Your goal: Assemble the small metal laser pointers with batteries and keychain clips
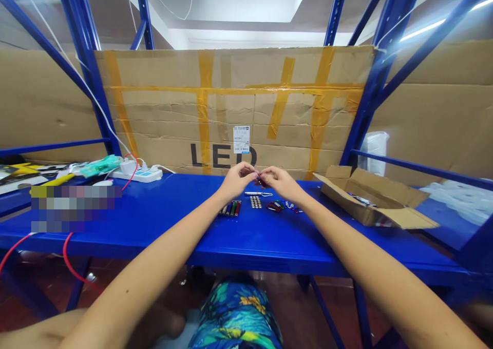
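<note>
My left hand (pixel 238 179) and my right hand (pixel 280 181) meet above the blue table, fingertips pinched together. Between them is a small dark piece, mostly covered by the fingers, whose kind I cannot make out. Just below lies a slim silver tube with a clip (pixel 257 194). Small silver button cells (pixel 255 202) stand in a tight grid under it. By my left wrist, several coloured metal tubes (pixel 231 209) lie side by side. Near my right wrist is a loose group of coloured carabiners (pixel 283 205), partly behind the forearm.
An open cardboard box (pixel 362 195) holding metal pieces stands at the right. At the left are a white power strip (pixel 144 173), cables and a cluttered pile. A large cardboard sheet (pixel 169 118) closes off the back of the blue table (pixel 154 210); blue posts flank it.
</note>
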`<state>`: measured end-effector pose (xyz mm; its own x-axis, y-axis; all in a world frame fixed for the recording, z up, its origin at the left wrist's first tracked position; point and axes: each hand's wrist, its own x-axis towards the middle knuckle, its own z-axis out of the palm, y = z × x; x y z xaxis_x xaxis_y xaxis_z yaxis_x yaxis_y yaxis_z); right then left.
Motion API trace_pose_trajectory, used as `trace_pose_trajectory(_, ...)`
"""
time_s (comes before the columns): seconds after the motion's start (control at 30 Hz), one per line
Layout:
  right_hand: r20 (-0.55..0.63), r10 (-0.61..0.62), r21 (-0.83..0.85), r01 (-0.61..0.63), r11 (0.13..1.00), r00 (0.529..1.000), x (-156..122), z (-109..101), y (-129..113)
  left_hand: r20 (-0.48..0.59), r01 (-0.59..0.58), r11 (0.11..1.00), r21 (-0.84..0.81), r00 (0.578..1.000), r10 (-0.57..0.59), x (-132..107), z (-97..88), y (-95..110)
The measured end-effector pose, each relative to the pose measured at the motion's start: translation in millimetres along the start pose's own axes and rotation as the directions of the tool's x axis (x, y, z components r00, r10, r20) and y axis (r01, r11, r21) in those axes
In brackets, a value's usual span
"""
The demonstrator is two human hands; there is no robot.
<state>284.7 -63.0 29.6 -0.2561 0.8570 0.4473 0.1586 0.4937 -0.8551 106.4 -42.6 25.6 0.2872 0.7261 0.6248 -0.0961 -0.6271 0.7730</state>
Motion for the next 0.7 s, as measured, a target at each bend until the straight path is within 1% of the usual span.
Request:
trace_pose_trajectory(0.07,-0.091,-0.068,-0.123,0.057,0.991,0.994,1,-11,-3,-0.071,0.020,0.996,-0.085,0.997,-0.026,1,-0.3,0)
trace_pose_trajectory(0.1,-0.116,-0.104,-0.216,0.077,0.973,0.988,1,-17,-6,-0.102,0.035,0.992,-0.119,0.994,-0.048,2,-0.8,1)
trace_pose_trajectory(0.13,-0.101,-0.138,-0.350,0.095,0.932,0.985,-1,-23,-8,-0.129,0.053,0.988,-0.143,0.989,-0.071,3,-1.6,1)
trace_pose_trajectory(0.17,-0.006,-0.126,-0.492,0.106,0.864,0.992,-3,-29,-11,-0.149,0.071,0.985,-0.159,0.984,-0.095,3,-2.4,1)
trace_pose_trajectory(0.2,0.100,-0.076,-0.593,0.121,0.796,0.992,-6,-33,-14,-0.163,0.088,0.982,-0.168,0.980,-0.116,3,-3.1,2)
trace_pose_trajectory(0.23,0.196,-0.001,-0.664,0.133,0.736,0.981,-9,-35,-15,-0.173,0.104,0.980,-0.171,0.976,-0.134,3,-3.6,2)
trace_pose_trajectory(0.27,0.259,0.086,-0.716,0.131,0.686,0.962,-11,-36,-16,-0.178,0.120,0.978,-0.171,0.972,-0.150,3,-3.7,3)
trace_pose_trajectory(0.33,0.319,0.222,-0.768,0.114,0.630,0.921,-15,-34,-15,-0.172,0.153,0.974,-0.166,0.968,-0.181,3,-2.9,4)
trace_pose_trajectory(0.4,0.330,0.291,-0.787,0.092,0.609,0.898,-16,-29,-12,-0.157,0.183,0.971,-0.154,0.966,-0.207,3,-1.0,5)
trace_pose_trajectory(0.47,0.332,0.318,-0.795,0.082,0.602,0.888,-16,-24,-9,-0.149,0.202,0.970,-0.134,0.964,-0.221,2,0.8,5)
trace_pose_trajectory(0.57,0.322,0.352,-0.808,0.062,0.586,0.879,-17,-18,-7,-0.157,0.197,0.977,-0.081,0.965,-0.208,1,1.3,3)
trace_pose_trajectory(0.63,0.326,0.359,-0.810,0.063,0.584,0.874,-18,-16,-8,-0.157,0.174,0.985,-0.012,0.972,-0.174,1,0.4,3)
trace_pose_trajectory(0.7,0.356,0.345,-0.783,0.076,0.618,0.868,-19,-15,-9,-0.132,0.128,0.987,0.097,0.985,-0.115,-1,-0.4,3)
